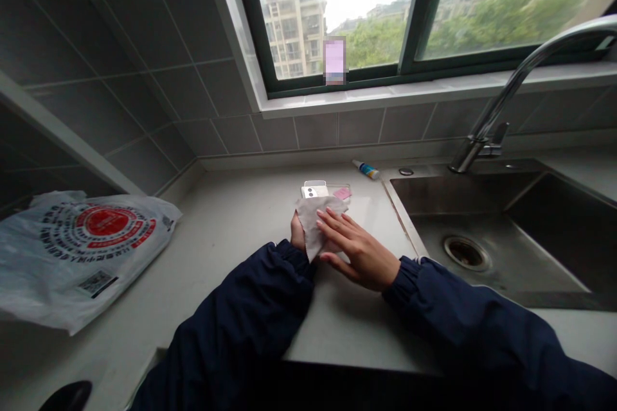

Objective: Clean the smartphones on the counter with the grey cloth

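A light grey cloth (313,215) with a zigzag-cut edge is spread over my left hand (297,231). That hand is curled at the cloth's left side, its fingers mostly hidden; whether something else lies under the fabric I cannot tell. My right hand (357,250) lies flat on the cloth from the right, fingers stretched out. Just beyond the cloth, the top of a white phone (314,192) shows two dark camera lenses, its lower part covered. Beside it is a pink piece (342,193) on or in a clear, thin-edged item.
A small tube with a pointed tip (367,170) lies near the back wall. To the right are a steel sink (453,218) and a curved faucet (501,90). A printed plastic bag (96,244) sits on the counter (231,212) at left. A window is above.
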{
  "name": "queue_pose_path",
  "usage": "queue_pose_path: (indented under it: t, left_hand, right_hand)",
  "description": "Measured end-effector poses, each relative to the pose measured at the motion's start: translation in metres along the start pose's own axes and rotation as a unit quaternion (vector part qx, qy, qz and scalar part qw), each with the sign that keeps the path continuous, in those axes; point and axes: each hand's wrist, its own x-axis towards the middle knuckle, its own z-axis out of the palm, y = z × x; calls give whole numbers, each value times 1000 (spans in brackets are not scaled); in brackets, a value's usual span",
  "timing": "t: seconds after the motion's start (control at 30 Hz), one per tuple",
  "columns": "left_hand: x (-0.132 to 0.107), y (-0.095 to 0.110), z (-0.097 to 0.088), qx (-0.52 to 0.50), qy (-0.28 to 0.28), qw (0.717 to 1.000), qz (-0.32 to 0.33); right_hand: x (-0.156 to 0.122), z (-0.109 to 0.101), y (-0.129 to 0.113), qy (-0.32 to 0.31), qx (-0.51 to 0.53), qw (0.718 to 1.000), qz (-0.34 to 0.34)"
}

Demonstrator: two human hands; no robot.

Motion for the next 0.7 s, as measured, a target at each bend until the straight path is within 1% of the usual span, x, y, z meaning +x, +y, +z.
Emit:
queue_pose_path:
  t: [0.07,0.2,0.23,0.33,0.4,0.57,0.63,0.7]
  left_hand:
    - [3,-3,-2,-20,-3,999,36]
    - [5,-8,-6,-14,23,999,42]
    - [5,-9,-5,-15,16,999,34]
    - [5,-11,-2,-15,-35,999,-6]
    - [6,-12,1,-16,-51,998,-17]
    - [8,-16,9,-10,-35,999,30]
    - [9,-18,9,-2,-29,999,42]
    - [10,-20,5,10,-11,999,46]
  right_hand:
    - [-1,3,2,1,-18,1000,19]
    - [-1,8,7,-23,-45,998,33]
    - [-2,9,8,-23,-53,997,41]
    - [-2,9,11,-19,-71,994,76]
    - [-2,8,13,-20,-76,992,95]
    - [-1,6,16,6,-76,989,129]
    - [-1,6,17,21,-80,987,140]
    - [-1,6,18,35,-87,985,146]
